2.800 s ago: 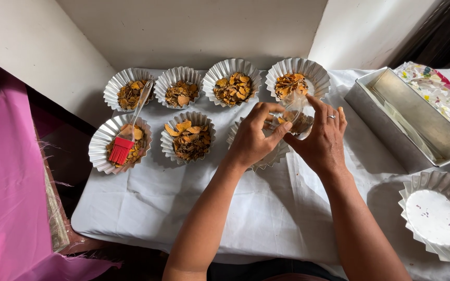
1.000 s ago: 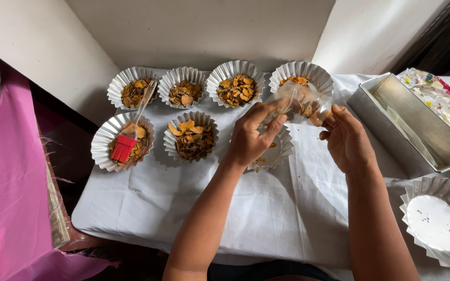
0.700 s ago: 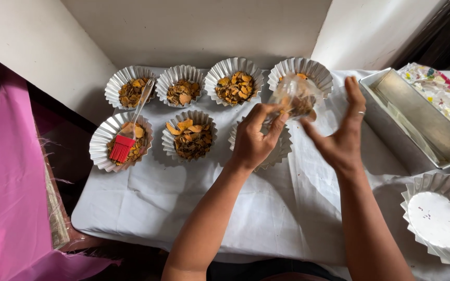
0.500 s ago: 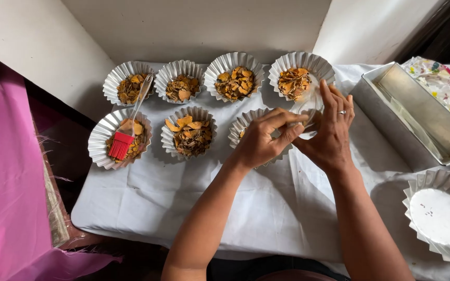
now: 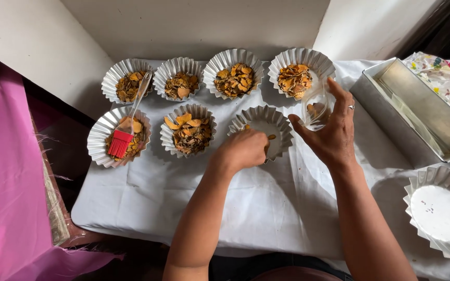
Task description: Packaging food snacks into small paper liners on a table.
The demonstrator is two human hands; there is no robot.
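Seven fluted metal tins stand in two rows on a white cloth (image 5: pixel 246 208). Six hold orange-brown flakes. The seventh tin (image 5: pixel 282 127), in the front row, is nearly bare, with a few flakes in it. My left hand (image 5: pixel 243 150) is closed, fingers down over that tin's near rim, pinching flakes. My right hand (image 5: pixel 332 130) holds a small clear plastic bag (image 5: pixel 316 106) with orange flakes, just right of the tin. A red silicone brush (image 5: pixel 123 136) lies across the front left tin (image 5: pixel 100 143).
A long metal loaf pan (image 5: pixel 417 112) sits at the right, with a patterned sheet (image 5: pixel 444 78) behind it. A stack of fluted tins (image 5: pixel 441 213) stands at the front right. Pink cloth (image 5: pixel 1 182) hangs at the left. White walls close the back.
Both hands worked the clear bag above the tins, then parted. My left hand dropped to the nearly bare tin, and my right hand moved right with the bag.
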